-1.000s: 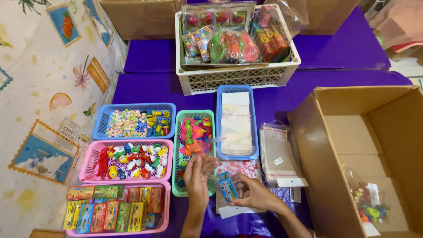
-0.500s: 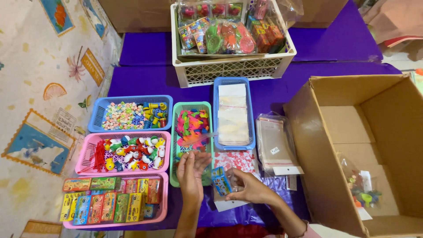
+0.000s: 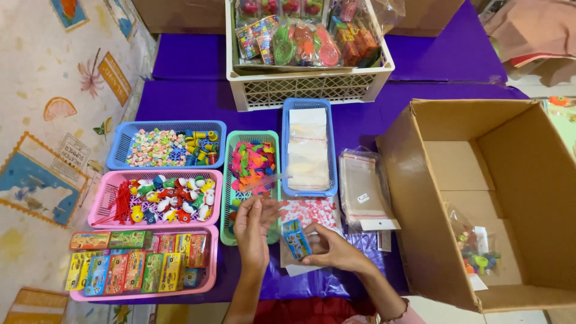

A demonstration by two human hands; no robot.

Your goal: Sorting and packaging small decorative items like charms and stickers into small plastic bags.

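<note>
The right hand [image 3: 336,249] pinched a small blue card packet [image 3: 296,239] just right of the green basket [image 3: 227,198], tilted up for viewing, while the left hand [image 3: 252,231] hovered open-fingered over that basket's near end.

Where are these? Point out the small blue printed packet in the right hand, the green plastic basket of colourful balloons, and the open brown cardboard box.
small blue printed packet [image 3: 296,238], head view, its front face.
green plastic basket [image 3: 226,198], head view, left rim.
open brown cardboard box [image 3: 414,198], head view, near side wall.
</note>
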